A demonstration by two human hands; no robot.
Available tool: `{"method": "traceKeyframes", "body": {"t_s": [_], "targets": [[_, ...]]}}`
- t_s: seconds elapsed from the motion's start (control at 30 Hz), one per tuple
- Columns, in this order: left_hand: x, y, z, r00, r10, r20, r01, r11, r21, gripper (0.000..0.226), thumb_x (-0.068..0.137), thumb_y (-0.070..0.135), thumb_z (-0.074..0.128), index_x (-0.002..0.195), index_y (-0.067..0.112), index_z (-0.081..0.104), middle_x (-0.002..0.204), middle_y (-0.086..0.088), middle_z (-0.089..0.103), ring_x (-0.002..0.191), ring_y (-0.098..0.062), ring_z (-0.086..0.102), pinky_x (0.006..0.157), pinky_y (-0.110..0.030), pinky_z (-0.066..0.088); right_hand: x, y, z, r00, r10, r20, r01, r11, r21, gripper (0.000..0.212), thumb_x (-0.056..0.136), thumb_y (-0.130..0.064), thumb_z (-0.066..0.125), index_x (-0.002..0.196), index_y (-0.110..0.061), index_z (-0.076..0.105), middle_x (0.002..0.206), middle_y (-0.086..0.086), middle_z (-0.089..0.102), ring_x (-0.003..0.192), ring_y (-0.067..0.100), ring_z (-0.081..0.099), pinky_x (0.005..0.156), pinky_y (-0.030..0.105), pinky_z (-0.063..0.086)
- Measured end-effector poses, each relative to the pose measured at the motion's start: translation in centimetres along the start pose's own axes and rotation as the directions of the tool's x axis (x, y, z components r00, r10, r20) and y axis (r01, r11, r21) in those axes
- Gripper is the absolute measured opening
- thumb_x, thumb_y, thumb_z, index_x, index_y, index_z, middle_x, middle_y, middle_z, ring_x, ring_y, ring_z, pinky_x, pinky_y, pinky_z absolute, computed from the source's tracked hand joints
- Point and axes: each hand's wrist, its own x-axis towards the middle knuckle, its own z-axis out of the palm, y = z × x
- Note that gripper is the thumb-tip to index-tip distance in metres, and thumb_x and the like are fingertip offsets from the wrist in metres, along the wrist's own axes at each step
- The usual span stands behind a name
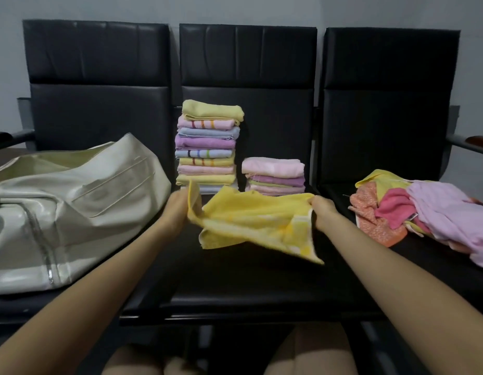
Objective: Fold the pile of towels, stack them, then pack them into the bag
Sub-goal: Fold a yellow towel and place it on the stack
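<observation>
A yellow towel (251,223) hangs spread between my two hands above the middle seat. My left hand (178,209) grips its left corner and my right hand (325,212) grips its right corner. Behind it stands a tall stack of folded towels (208,147) with a yellow one on top. A shorter folded stack (274,175) sits right beside it. A loose pile of unfolded towels (421,212), pink, orange, yellow and lilac, lies on the right seat. A cream bag (72,209) lies slumped on the left seat.
Three black padded seats in a row (248,288) carry everything, with high backrests (248,58) behind. Armrests (470,142) stick out at both far ends. My knees (302,353) show at the bottom edge.
</observation>
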Motion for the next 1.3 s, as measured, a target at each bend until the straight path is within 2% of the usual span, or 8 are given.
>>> {"method": "traceKeyframes", "body": {"t_s": [0.17,0.37,0.5,0.6,0.73,0.83,1.03,1.3], "targets": [[-3.3,-2.4,-0.3,0.867,-0.296,0.4,0.068,0.868,0.493,0.067,0.076,0.078,0.051,0.044,0.021,0.061,0.054,0.011,0.059,0.056,-0.002,0.053,0.066,-0.023,0.041,-1.5,1.5,-0.8,0.995,-0.1,-0.02,0.093,0.969,-0.228,0.018,0.091,-0.006,0.049,0.074,-0.008,0.055,0.072,0.006,0.053,0.065,0.018,0.051,0.06,0.029,0.04],[-2.7,-3.3,0.1,0.979,-0.181,0.093,0.055,0.676,0.735,0.032,0.093,0.049,0.055,0.103,0.021,0.066,0.102,-0.002,0.065,0.1,-0.021,0.061,0.082,-0.033,0.047,-2.6,5.1,-2.1,0.966,-0.172,0.194,0.231,0.911,-0.343,0.011,0.09,-0.028,0.066,0.09,-0.018,0.065,0.092,0.004,0.07,0.084,0.018,0.067,0.063,0.027,0.05],[-2.3,-3.3,0.9,0.945,-0.316,-0.082,0.224,0.445,0.867,0.06,0.084,0.06,0.061,0.121,0.012,0.058,0.117,-0.012,0.059,0.109,-0.026,0.057,0.075,-0.032,0.048,-2.9,5.7,-2.3,0.953,-0.226,0.201,0.295,0.843,-0.451,0.017,0.092,-0.017,0.058,0.099,-0.004,0.066,0.099,0.015,0.069,0.093,0.029,0.066,0.073,0.034,0.051],[-1.6,-3.1,1.3,0.898,-0.44,-0.009,0.316,0.631,0.709,0.035,0.087,0.046,0.064,0.086,0.011,0.063,0.086,-0.006,0.062,0.078,-0.017,0.059,0.06,-0.026,0.043,-3.1,5.1,-2.9,0.964,-0.144,0.224,0.235,0.853,-0.465,0.017,0.095,-0.012,0.053,0.104,-0.002,0.064,0.097,0.012,0.067,0.085,0.022,0.063,0.07,0.032,0.05],[-0.6,-3.1,0.2,0.79,-0.587,0.176,0.578,0.809,0.103,0.07,0.074,0.049,0.074,0.13,0.013,0.052,0.124,-0.011,0.059,0.11,-0.029,0.059,0.096,-0.043,0.048,-3.5,3.6,-4.3,0.953,0.023,0.302,0.074,0.949,-0.307,0.009,0.095,-0.006,0.055,0.099,-0.009,0.063,0.088,0.008,0.066,0.08,0.021,0.063,0.069,0.031,0.051],[-0.6,-3.5,-0.4,0.778,-0.589,0.22,0.623,0.768,-0.146,0.049,0.086,0.042,0.066,0.126,0.018,0.054,0.119,-0.015,0.063,0.104,-0.032,0.063,0.088,-0.048,0.053,-3.0,2.8,-5.3,0.956,0.107,0.272,-0.056,0.98,-0.189,0.01,0.095,-0.01,0.056,0.098,-0.002,0.062,0.089,0.015,0.066,0.078,0.028,0.063,0.068,0.037,0.051],[-1.6,-3.8,-0.1,0.839,-0.539,0.071,0.417,0.722,0.553,0.029,0.092,0.036,0.058,0.087,0.008,0.064,0.075,-0.008,0.06,0.065,-0.02,0.057,0.059,-0.028,0.046,-0.4,2.3,-5.5,0.982,-0.003,0.19,0.139,0.694,-0.707,0.037,0.09,-0.026,0.065,0.115,0.0,0.063,0.103,0.015,0.068,0.095,0.03,0.066,0.088,0.04,0.052],[-0.1,-3.3,1.9,0.992,-0.122,-0.014,0.093,0.669,0.737,0.041,0.094,0.055,0.047,0.085,0.019,0.063,0.081,0.005,0.063,0.073,-0.009,0.057,0.057,-0.026,0.038,1.5,1.5,-0.9,0.896,-0.398,0.199,0.397,0.513,-0.761,0.048,0.092,-0.048,0.055,0.075,-0.005,0.067,0.072,0.011,0.063,0.073,0.028,0.062,0.077,0.045,0.052]]}}
